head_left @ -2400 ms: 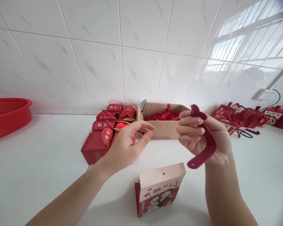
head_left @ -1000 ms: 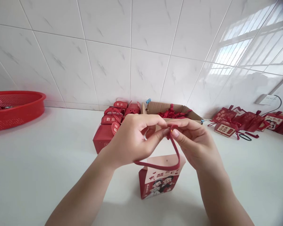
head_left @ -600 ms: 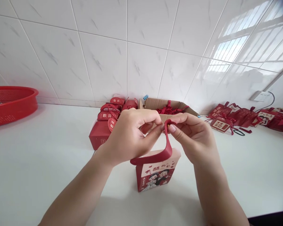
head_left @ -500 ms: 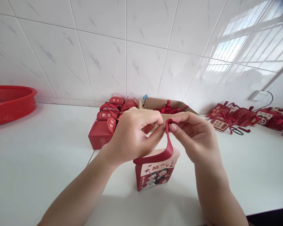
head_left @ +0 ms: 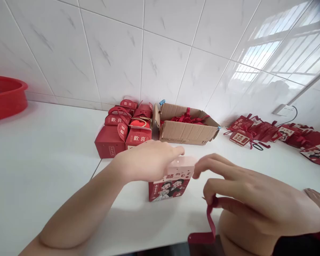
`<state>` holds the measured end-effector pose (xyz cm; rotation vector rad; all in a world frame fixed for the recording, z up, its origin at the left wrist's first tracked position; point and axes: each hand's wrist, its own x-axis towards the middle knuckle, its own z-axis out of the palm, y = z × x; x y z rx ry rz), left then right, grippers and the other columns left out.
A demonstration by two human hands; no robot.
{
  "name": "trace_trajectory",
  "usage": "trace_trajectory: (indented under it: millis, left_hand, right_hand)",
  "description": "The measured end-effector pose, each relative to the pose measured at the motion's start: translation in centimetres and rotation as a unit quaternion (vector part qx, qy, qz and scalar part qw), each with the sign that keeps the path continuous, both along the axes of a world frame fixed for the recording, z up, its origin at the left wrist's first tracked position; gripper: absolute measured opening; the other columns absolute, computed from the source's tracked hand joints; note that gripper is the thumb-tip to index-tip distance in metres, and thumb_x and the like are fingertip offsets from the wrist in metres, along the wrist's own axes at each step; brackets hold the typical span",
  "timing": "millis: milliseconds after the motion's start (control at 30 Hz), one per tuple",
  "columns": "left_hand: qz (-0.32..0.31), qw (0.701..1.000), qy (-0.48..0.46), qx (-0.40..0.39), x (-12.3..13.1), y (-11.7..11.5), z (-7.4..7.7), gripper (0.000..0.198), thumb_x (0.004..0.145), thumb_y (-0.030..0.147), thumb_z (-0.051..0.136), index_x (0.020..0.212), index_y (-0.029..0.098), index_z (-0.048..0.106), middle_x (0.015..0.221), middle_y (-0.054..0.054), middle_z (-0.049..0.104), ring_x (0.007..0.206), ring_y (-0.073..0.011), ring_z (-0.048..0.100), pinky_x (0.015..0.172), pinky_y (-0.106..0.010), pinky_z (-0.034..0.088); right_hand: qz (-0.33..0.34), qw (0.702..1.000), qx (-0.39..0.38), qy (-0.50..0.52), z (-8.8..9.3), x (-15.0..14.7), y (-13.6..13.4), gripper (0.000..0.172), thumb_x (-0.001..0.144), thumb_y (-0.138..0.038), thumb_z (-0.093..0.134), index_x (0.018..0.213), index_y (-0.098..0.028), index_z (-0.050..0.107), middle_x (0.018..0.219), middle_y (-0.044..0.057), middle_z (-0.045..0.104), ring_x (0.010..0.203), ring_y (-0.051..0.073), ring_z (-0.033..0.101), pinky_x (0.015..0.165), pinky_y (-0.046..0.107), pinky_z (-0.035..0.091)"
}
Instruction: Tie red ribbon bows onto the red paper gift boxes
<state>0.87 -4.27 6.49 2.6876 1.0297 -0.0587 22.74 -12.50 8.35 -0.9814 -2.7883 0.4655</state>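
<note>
A small red and pale pink gift box (head_left: 168,192), printed with a cartoon couple, stands upright in front of me. My left hand (head_left: 152,160) lies over its upper left side and grips the box near the top; the thumb is hidden. Right of the box, my right hand (head_left: 229,181) pinches one end of a dark red strap (head_left: 211,220) between thumb and bent fingers, with the other fingers reaching toward the box's top edge. The strap hangs apart from the box, its lower end bent sideways near the table's front edge.
Several red boxes (head_left: 110,142) stand behind on the left, beside an open cardboard carton (head_left: 188,131) of red straps. Finished-looking red bags (head_left: 264,129) and black-handled scissors (head_left: 257,146) lie at right. A red basket (head_left: 8,101) sits far left, a power strip (head_left: 284,110) by the wall.
My hands have parted: the right moved right and down with the strap, which no longer lies over the box. My left hand dropped onto the box top. The view tilted slightly down.
</note>
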Motion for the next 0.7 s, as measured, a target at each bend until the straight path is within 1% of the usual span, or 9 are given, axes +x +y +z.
trace_trajectory:
  millis: [67,100,233,333,433,500,567,700]
  left_hand:
    - [0.016,0.999,-0.028,0.024,0.3,0.6,-0.4,0.040,0.077,0.014,0.053,0.116,0.027,0.051,0.085,-0.004,0.066,0.069,-0.0201,0.059,0.054,-0.025,0.034]
    - [0.027,0.998,-0.040,0.029,0.5,1.0,-0.5,0.043,0.077,0.011,0.053,0.116,0.027,0.050,0.085,-0.004,0.065,0.068,-0.0195,0.059,0.052,-0.025,0.033]
    - [0.073,0.995,-0.065,0.029,0.8,2.4,-1.0,0.046,0.075,0.009,0.053,0.116,0.029,0.046,0.084,-0.002,0.061,0.063,-0.0170,0.055,0.049,-0.024,0.030]
    - [0.094,0.991,-0.094,0.014,0.9,3.0,-1.3,0.045,0.075,0.010,0.052,0.115,0.029,0.043,0.086,-0.002,0.060,0.066,-0.0171,0.055,0.049,-0.024,0.031]
    - [0.100,0.989,-0.108,-0.003,0.9,3.1,-1.5,0.033,0.074,0.011,0.052,0.103,0.027,0.049,0.097,-0.003,0.059,0.071,-0.0163,0.055,0.049,-0.024,0.032]
    - [0.099,0.990,-0.101,-0.009,0.8,3.0,-1.4,0.022,0.074,0.012,0.052,0.093,0.024,0.054,0.102,-0.004,0.059,0.072,-0.0156,0.056,0.049,-0.024,0.033]
    - [0.101,0.991,-0.088,-0.011,0.7,2.8,-1.3,0.015,0.075,0.015,0.051,0.086,0.022,0.058,0.099,-0.004,0.061,0.071,-0.0163,0.057,0.052,-0.025,0.035]
    - [0.110,0.991,-0.069,-0.006,0.9,2.6,-1.1,0.013,0.076,0.019,0.052,0.081,0.021,0.063,0.088,-0.006,0.066,0.071,-0.0192,0.059,0.054,-0.027,0.036]
  right_hand:
    - [-0.040,0.998,0.037,-0.018,-0.7,-0.7,0.5,0.019,0.089,-0.010,0.042,0.089,-0.023,0.056,0.118,0.009,0.053,0.111,0.021,0.051,0.081,0.032,0.051]
    - [-0.061,0.997,0.050,-0.026,-1.1,-1.1,1.0,0.018,0.090,-0.011,0.042,0.091,-0.023,0.055,0.119,0.009,0.051,0.112,0.021,0.050,0.083,0.033,0.051]
    - [-0.129,0.987,0.067,-0.067,-2.7,-1.9,3.6,0.017,0.089,-0.010,0.042,0.093,-0.021,0.054,0.116,0.009,0.051,0.102,0.020,0.054,0.080,0.036,0.051]
    - [-0.162,0.982,0.047,-0.082,-3.1,-1.9,5.0,0.015,0.088,-0.009,0.043,0.088,-0.020,0.052,0.113,0.008,0.051,0.094,0.018,0.056,0.077,0.035,0.051]
    - [-0.170,0.982,0.009,-0.081,-3.2,-1.8,5.4,0.015,0.088,-0.009,0.042,0.084,-0.020,0.051,0.111,0.006,0.052,0.088,0.016,0.058,0.077,0.035,0.051]
    - [-0.163,0.984,-0.007,-0.078,-3.1,-1.7,5.4,0.015,0.088,-0.010,0.042,0.083,-0.020,0.052,0.111,0.006,0.053,0.090,0.017,0.059,0.079,0.035,0.050]
    - [-0.155,0.985,-0.014,-0.073,-3.1,-1.6,5.4,0.014,0.089,-0.011,0.042,0.083,-0.020,0.052,0.112,0.006,0.054,0.092,0.018,0.059,0.080,0.036,0.049]
    - [-0.149,0.986,-0.023,-0.065,-3.2,-1.6,5.7,0.014,0.087,-0.011,0.044,0.083,-0.020,0.053,0.112,0.006,0.055,0.090,0.017,0.059,0.079,0.036,0.048]
